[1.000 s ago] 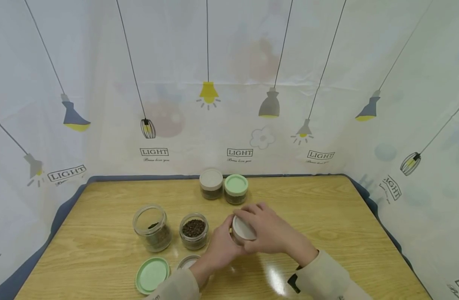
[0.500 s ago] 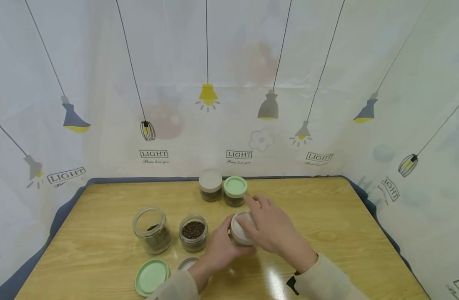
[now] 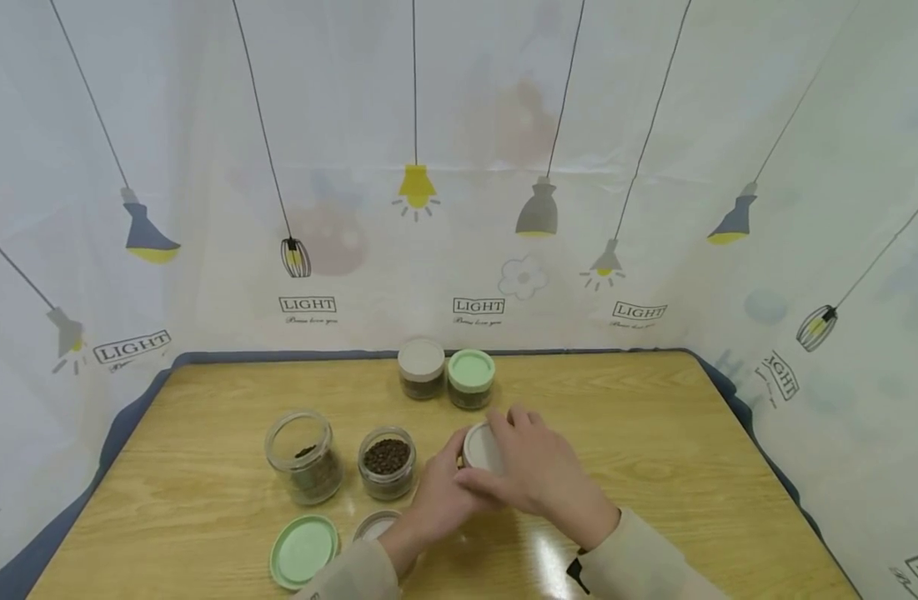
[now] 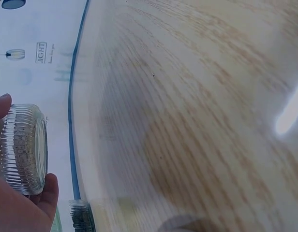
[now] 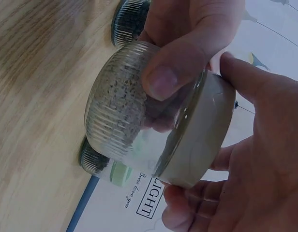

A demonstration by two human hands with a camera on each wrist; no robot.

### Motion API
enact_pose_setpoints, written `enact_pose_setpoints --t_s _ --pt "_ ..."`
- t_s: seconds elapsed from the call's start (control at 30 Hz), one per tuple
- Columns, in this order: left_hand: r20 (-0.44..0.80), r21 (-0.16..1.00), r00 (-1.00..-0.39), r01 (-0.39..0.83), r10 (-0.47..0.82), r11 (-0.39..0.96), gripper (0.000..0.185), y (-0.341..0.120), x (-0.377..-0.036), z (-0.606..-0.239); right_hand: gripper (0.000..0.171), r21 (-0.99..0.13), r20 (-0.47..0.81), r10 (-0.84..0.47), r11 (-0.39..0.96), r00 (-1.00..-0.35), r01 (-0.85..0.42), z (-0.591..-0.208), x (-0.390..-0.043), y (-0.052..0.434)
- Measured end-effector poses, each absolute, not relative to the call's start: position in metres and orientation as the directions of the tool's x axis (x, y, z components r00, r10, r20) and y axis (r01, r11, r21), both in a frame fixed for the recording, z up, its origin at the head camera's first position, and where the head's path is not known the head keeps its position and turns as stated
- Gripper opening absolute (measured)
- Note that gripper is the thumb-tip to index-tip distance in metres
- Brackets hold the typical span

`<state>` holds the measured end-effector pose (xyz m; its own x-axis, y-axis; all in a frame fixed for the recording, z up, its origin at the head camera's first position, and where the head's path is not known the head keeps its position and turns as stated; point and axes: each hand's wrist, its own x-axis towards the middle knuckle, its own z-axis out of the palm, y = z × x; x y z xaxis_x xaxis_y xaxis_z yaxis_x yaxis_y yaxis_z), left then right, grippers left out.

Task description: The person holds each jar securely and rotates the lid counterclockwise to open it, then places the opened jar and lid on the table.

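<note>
Right now the left hand (image 3: pixel 436 500) grips the ribbed jar (image 5: pixel 125 121) above the table's (image 3: pixel 654 467) near middle, while the right hand (image 3: pixel 537 471) clamps its beige lid (image 5: pixel 197 140); better to hold the glass steady and turn only the lid squarely.

Ribbed glass jar (image 5: pixel 125 101), glossy wood table (image 3: pixel 691 433)
</note>
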<state>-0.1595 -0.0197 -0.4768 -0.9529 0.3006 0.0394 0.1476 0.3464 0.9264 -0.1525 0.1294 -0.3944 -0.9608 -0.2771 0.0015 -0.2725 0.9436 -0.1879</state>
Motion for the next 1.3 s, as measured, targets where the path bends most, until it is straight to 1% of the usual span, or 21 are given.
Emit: enact_pose_setpoints --t_s 0.2,0.3,0.43,0.6,0.83,0.97,1.03,1.2,1.3 --pt "0.011 0.925 -0.956 0.121 0.293 0.361 0.093 -0.018 -0.160 -0.475 0.070 -0.196 0.027 -0.343 0.919 -0.939 -0.341 -0.395 -0.155 0.131" --pt "0.012 0.923 -0.956 0.122 0.292 0.364 0.093 -0.018 -0.160 -0.475 0.065 -0.220 0.040 -0.396 0.892 -0.917 -0.394 -0.395 -0.156 0.133" --pt "0.015 0.920 -0.960 0.123 0.280 0.372 0.093 -0.017 -0.159 -0.475 0.068 -0.247 0.043 -0.465 0.853 -0.885 -0.460 -0.393 -0.157 0.136" --pt "0.029 0.910 -0.962 0.138 0.271 0.392 0.094 -0.016 -0.158 -0.477 0.072 -0.251 0.039 -0.543 0.807 -0.839 -0.535 -0.392 -0.158 0.139" --pt "0.012 0.911 -0.957 0.130 0.290 0.391 0.092 -0.015 -0.159 -0.480 0.074 -0.267 0.019 -0.608 0.762 -0.794 -0.590 -0.387 -0.157 0.143" --pt "0.018 0.920 -0.954 0.132 0.298 0.368 0.092 -0.015 -0.160 -0.480 0.071 -0.288 0.008 -0.592 0.770 -0.806 -0.569 -0.384 -0.157 0.144" --pt "0.010 0.928 -0.953 0.121 0.302 0.352 0.092 -0.016 -0.161 -0.479 0.068 -0.289 0.031 -0.566 0.784 -0.824 -0.549 -0.383 -0.157 0.144" --pt "-0.029 0.941 -0.953 0.076 0.302 0.329 0.092 -0.017 -0.159 -0.477 0.071 -0.207 0.120 -0.475 0.847 -0.872 -0.490 -0.383 -0.156 0.141" --pt "-0.030 0.944 -0.954 0.071 0.299 0.322 0.092 -0.016 -0.158 -0.478 0.076 -0.157 0.085 -0.414 0.893 -0.906 -0.422 -0.384 -0.153 0.139"
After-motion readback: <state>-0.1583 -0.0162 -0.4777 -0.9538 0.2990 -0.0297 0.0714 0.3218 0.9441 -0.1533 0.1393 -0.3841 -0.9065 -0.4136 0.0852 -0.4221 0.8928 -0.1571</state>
